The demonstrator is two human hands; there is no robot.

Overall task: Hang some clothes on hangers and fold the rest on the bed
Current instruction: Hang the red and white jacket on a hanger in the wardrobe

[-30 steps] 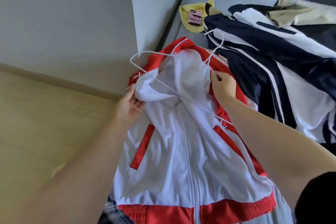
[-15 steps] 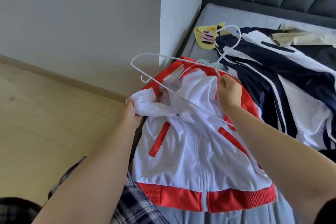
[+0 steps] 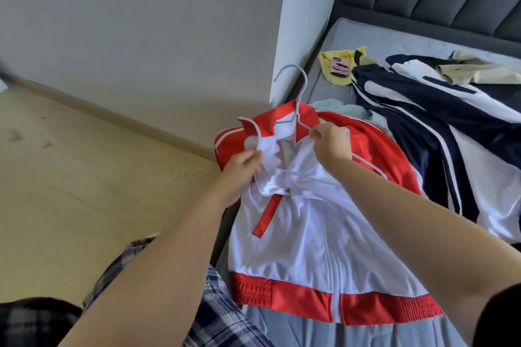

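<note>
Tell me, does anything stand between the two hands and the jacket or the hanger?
Nothing visible does. The left hand grips the jacket at its white collar; the right hand pinches the hanger wire at the neck.

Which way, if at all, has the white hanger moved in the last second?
Yes. The hanger has swung left: its hook went from beside the yellow cloth to the white wall corner, and its left end slipped inside the red-and-white jacket.
</note>
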